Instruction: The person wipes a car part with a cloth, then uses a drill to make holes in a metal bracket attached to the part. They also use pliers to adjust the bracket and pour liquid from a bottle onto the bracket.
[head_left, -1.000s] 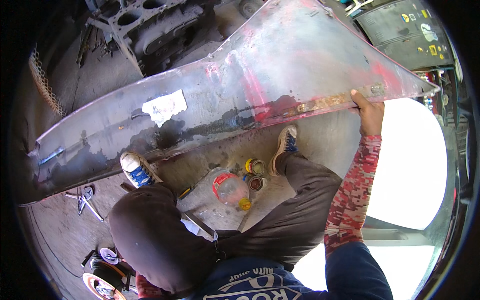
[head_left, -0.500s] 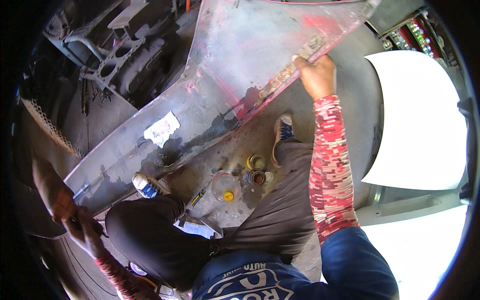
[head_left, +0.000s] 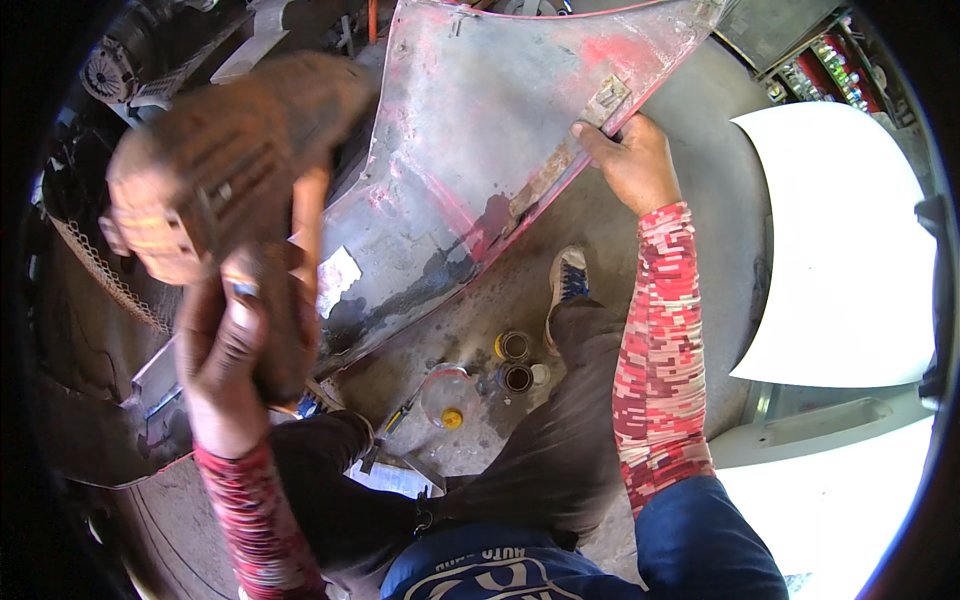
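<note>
My right hand (head_left: 642,168) grips the edge of a large car body panel (head_left: 470,110), thumb on top and fingers underneath. The panel is sanded grey with patches of red paint, dark wet-looking stains and a rusty strip beside my thumb. On the left, my left hand (head_left: 225,365) is closed round a brown, dirt-covered power tool (head_left: 235,165) with vent slots; its exact kind is unclear through the blur. Raised above the panel, the tool hides part of it. A torn white paper patch (head_left: 338,278) shows on the panel, partly behind my hand.
Between my feet stand two small open cans (head_left: 515,377), a clear round lid or tub (head_left: 447,395) with a yellow cap, and a yellow-handled tool (head_left: 398,415). White car panels (head_left: 835,245) are at the right. Metal car parts (head_left: 150,60) fill the far left.
My left hand has swung up from the lower left, bringing the power tool over the panel. My right hand keeps its grip on the edge, and the view has shifted slightly.
</note>
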